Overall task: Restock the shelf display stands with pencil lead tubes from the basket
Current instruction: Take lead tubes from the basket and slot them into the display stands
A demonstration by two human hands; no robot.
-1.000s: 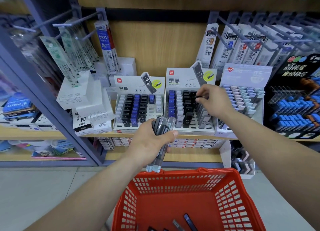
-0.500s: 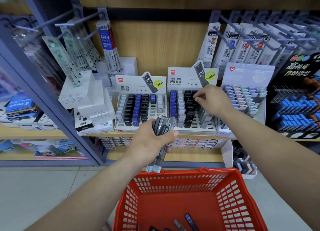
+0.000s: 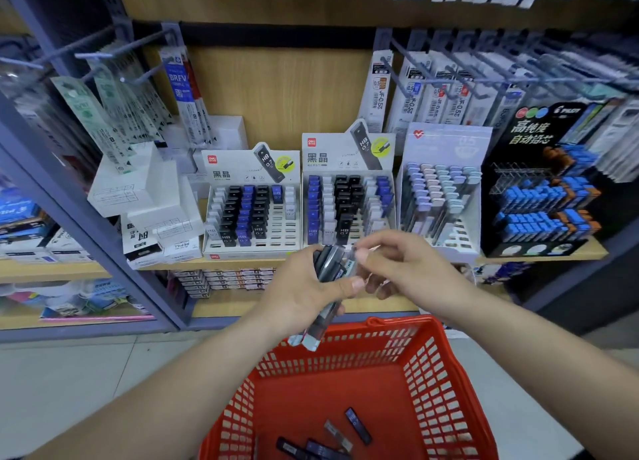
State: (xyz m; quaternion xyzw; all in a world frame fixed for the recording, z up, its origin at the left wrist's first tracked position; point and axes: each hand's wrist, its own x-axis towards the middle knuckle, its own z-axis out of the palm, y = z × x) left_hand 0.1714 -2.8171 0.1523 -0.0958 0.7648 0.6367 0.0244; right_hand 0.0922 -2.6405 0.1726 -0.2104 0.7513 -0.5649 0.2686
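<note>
so the left hand gripped a bundle of lead tubes above the red basket, in front of the display stands; right hand curled at the bundle's top, too blurry to tell if it pinched one. A few loose tubes lay in the basket.

two bare forearms, one from the lower left of the frame and one from the lower right. the left hand and right hand are bare too, with short plain fingernails.
</note>
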